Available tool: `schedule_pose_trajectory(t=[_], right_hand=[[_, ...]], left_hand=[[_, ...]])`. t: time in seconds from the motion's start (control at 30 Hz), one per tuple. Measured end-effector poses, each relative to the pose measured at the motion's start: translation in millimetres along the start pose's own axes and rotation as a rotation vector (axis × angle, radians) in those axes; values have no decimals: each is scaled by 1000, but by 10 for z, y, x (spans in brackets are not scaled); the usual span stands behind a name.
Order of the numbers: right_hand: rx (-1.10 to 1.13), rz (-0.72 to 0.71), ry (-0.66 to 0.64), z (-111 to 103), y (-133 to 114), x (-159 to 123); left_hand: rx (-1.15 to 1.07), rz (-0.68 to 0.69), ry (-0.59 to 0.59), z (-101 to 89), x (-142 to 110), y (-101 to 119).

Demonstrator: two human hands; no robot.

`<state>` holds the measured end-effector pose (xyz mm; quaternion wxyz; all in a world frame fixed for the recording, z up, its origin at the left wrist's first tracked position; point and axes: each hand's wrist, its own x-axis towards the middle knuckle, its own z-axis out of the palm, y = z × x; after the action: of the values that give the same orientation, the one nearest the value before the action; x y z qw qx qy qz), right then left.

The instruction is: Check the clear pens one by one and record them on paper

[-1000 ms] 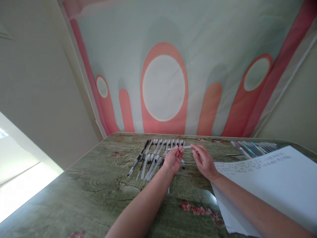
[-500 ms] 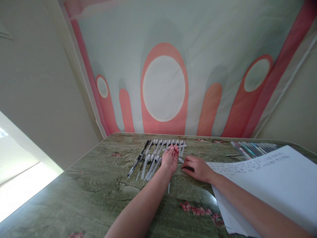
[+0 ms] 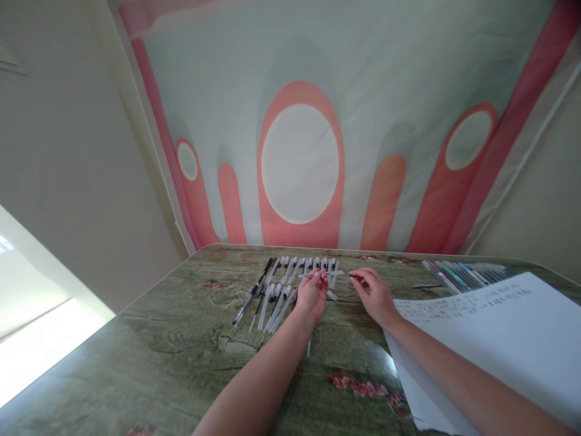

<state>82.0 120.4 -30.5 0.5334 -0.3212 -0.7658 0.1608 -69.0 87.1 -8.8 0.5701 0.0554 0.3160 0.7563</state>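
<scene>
My left hand (image 3: pixel 312 298) is closed on a pale, see-through pen barrel (image 3: pixel 336 273), which lies crosswise in its fingertips and points right. Facing the barrel's right end, my right hand (image 3: pixel 376 300) pinches a small dark-tipped piece (image 3: pixel 351 276); it is too small to name surely. Behind and left of my left hand lie clear pens with white caps (image 3: pixel 287 271) in a row. Nearer me is a second group of pens (image 3: pixel 276 309), partly covered by my left hand. A short white piece (image 3: pixel 332 295) rests on the table between my hands.
Black pens (image 3: pixel 247 304) lie at the left end of the rows. Large sheets of paper (image 3: pixel 490 357) with handwriting cover the table's right side, under my right forearm. Behind them several coloured pens (image 3: pixel 465 275) lie side by side. The wood-patterned table (image 3: pixel 154 345) meets a printed backdrop (image 3: pixel 299 236).
My right hand has risen from the tabletop beside the short white piece, moving up and right, and now pinches a small dark-tipped piece. My left hand stays nearly still with the barrel.
</scene>
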Motion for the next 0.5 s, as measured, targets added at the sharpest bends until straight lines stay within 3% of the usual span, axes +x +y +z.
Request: schedule_pose_trajectory(t=[0.5], right_hand=[[8,-14,-6,-2,-22,-1]], left_hand=[[29,-19,-26,3,-22,-47]])
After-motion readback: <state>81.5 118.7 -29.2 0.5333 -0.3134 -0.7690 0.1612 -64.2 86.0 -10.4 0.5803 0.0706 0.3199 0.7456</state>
